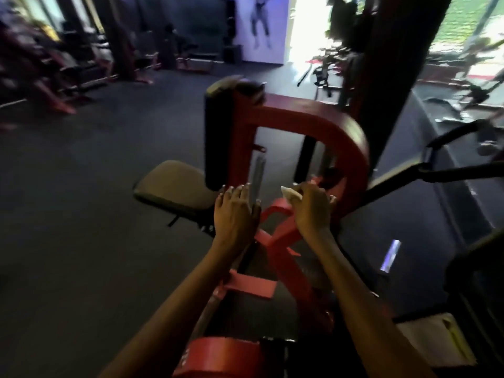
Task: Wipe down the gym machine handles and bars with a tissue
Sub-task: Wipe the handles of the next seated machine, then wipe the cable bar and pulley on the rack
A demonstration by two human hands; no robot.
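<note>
- As the person leaned over the red gym machine (275, 257), both bare forearms reached forward and down from the bottom of the view toward its frame.
- Nearest lay a red plate or pad (226, 356) at the bottom edge, blurred, with slanted red bars crossing just beyond it.
- Past these, the left hand (234, 211) rested flat, fingers straight and close together, against a grey metal bar (257, 178) rising beside it.
- Level with it, the right hand (311, 205) had its fingers curled round a crumpled white tissue (290, 193), which poked out toward the left hand, near a red part of the frame.
- Whether the tissue actually touched the metal could not be told; motion blur hid it.
- To my eye, wiping well here would call for wrapping the tissue round each bar and drawing it along the full length while the left hand steadied the machine.
- Left of the hands sat a grey padded seat (174, 186).
- Beyond the hands stood an upright black pad (218, 137) and the red arch of the frame.
- Farther off, other dim machines (41, 72) and a bright doorway (308, 28) closed the room.
</note>
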